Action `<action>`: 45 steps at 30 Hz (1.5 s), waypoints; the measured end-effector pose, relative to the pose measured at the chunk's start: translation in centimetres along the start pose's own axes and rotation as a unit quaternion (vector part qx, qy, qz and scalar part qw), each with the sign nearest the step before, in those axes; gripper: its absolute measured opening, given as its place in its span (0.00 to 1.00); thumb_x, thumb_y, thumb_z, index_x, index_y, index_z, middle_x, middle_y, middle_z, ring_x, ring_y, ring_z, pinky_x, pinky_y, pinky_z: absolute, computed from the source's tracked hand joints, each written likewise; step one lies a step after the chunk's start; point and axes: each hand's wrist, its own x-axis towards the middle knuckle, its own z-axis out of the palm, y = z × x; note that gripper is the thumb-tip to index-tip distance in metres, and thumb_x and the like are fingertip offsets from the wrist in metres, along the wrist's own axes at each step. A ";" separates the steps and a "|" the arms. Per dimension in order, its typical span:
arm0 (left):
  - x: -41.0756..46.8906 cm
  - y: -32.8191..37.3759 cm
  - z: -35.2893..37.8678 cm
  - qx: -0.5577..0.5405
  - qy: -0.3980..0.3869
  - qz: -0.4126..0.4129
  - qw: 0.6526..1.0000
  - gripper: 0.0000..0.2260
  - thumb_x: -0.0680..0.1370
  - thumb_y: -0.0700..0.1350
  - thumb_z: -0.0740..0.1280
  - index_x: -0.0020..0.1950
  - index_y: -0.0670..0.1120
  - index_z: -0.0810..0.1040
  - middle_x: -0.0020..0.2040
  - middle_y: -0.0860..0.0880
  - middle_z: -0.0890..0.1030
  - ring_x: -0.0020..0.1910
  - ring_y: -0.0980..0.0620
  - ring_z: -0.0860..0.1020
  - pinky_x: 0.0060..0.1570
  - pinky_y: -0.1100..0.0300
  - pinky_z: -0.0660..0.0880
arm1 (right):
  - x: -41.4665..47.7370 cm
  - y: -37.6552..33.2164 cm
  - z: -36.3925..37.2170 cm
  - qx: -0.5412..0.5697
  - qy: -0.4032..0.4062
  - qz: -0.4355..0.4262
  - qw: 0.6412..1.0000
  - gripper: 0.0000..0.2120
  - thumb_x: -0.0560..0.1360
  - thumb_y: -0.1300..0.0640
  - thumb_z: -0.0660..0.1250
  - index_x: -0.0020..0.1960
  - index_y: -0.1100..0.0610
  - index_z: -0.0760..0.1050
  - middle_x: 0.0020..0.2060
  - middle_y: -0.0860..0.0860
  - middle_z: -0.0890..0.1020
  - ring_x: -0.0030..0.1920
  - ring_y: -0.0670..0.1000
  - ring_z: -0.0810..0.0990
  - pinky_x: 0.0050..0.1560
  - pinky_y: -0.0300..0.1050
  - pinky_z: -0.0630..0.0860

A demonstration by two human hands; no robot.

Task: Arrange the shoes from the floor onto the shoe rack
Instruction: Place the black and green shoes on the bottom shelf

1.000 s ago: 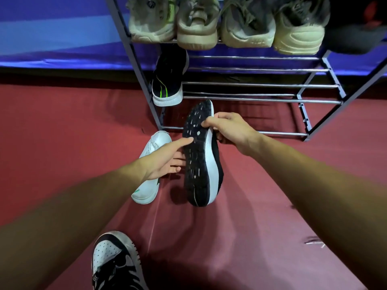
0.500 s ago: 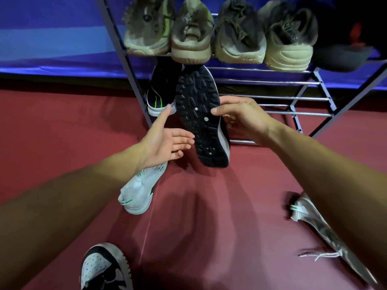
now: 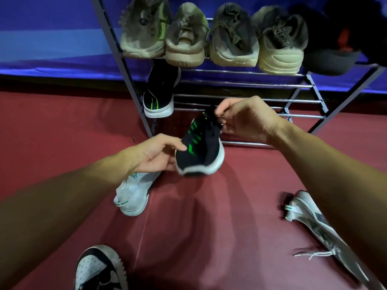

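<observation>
Black knit green-striped sneaker (image 3: 200, 147), sole-up before, now upright before grey metal rack (image 3: 134, 95), left hand (image 3: 155, 156) gripping heel, right hand (image 3: 247, 120) pinching tongue, toe hidden.

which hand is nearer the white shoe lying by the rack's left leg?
Left. The left hand is directly over the white shoe, gripping the black shoe. The right hand is farther off to the right, at the black shoe's top end.
</observation>
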 end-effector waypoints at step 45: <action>4.7 2.0 0.9 -0.059 0.261 0.113 0.957 0.09 0.74 0.46 0.75 0.49 0.47 0.79 0.33 0.52 0.77 0.33 0.56 0.74 0.34 0.63 0.64 | 7.3 7.0 0.6 0.076 0.200 -0.007 0.977 0.04 0.78 0.58 0.70 0.52 0.56 0.79 0.35 0.47 0.72 0.31 0.42 0.67 0.31 0.35 0.61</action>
